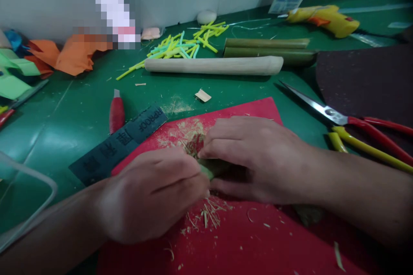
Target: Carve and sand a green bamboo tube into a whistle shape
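Observation:
Over a red mat (pixel 245 245), my two hands meet at a short green piece of bamboo (pixel 213 167). My right hand (pixel 251 154) grips it, with fingers on its far side and thumb on the near side. My left hand (pixel 158 191) is closed in a fist against the bamboo's left end; whatever it holds is hidden by the fingers. Fine shavings (pixel 211 215) and pale dust lie around both hands. Left of the mat are a dark sandpaper strip (pixel 119 144), overlapping its edge, and a red-handled cutter (pixel 116 114).
Beyond the mat lies a pale bamboo stick (pixel 213 65), with green bamboo pieces (pixel 267 47) and yellow glow-stick-like tubes (pixel 174 47) behind. Red-handled scissors (pixel 332 114) lie at right on dark cloth (pixel 368 81). A yellow glue gun (pixel 325 19) and orange paper (pixel 75 56) sit farther back.

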Demonstrator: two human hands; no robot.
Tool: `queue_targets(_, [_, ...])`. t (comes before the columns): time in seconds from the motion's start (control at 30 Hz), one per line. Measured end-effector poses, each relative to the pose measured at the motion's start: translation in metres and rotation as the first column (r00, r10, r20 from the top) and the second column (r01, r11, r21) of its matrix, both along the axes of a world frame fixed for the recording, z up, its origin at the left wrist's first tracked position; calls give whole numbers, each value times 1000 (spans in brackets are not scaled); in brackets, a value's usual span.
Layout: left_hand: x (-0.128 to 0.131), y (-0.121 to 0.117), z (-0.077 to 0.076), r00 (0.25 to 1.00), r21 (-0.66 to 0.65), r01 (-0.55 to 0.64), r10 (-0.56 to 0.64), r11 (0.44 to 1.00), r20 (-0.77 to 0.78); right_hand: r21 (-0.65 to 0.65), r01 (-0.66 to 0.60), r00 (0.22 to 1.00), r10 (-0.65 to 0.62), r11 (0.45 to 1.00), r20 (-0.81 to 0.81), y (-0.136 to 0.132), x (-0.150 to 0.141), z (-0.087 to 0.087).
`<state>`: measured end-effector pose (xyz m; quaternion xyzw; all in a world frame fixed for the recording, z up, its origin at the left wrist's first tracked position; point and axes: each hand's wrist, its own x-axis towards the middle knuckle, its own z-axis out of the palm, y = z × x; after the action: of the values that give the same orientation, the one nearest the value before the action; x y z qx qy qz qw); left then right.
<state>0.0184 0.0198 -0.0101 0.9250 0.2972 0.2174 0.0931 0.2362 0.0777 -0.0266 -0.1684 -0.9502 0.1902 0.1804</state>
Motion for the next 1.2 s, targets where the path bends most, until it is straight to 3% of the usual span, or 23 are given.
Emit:
queue_targets(0.13, [-3,2,-2,999,12,-48,48,999,10,8,17,1000,-17,1000,-1,-1,0,0])
queue_targets(0.5, [1,-1,4,999,23,25,-25,999,-23,-7,1,1000,-1,1000,7,0,0,0])
queue_targets(0.63, [1,0,1,999,37,-33,33,999,-18,-7,8,1000,-8,1000,4,0,0,-1])
queue_targets(0.77, [1,0,-2,1000,21,20,-20,1000,-10,-15,11,1000,-11,1000,2,-1,-1,-1])
queue_targets(0.93, [0,-2,1,999,11,-51,51,999,-19,-13,12,1000,-12,1000,-4,-1,-1,0])
queue_targets(1.2, [2,0,2,999,48,-36,37,998,-16,-15,31,999,-30,999,13,-1,-1,1])
